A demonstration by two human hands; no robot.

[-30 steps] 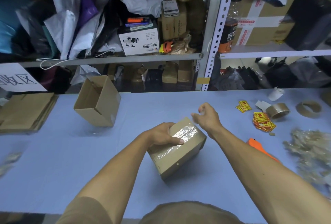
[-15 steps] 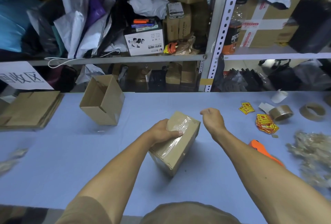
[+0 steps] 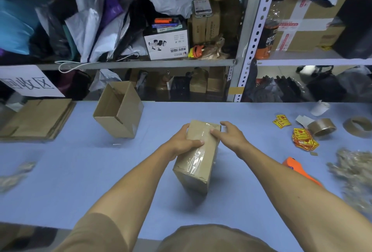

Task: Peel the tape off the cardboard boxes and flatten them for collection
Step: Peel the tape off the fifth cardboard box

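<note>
Head view, looking down at a blue surface [image 3: 60,181]. Far left lies a stack of flattened cardboard [image 3: 36,118]; beside it an opened box [image 3: 118,110] rests tilted. In the centre, a sealed box [image 3: 198,157], wrapped in clear tape, stands on the surface. The left hand [image 3: 184,143] wraps its grip round the box's left side, thumb across the top. The right hand [image 3: 228,135] rests curled on the far top edge, thumb pressing the tape. To the right are an orange cutter [image 3: 300,171], yellow stickers [image 3: 304,141] and tape rolls [image 3: 322,126]. Likely step: finding a tape end; next, lifting an edge to peel.
</note>
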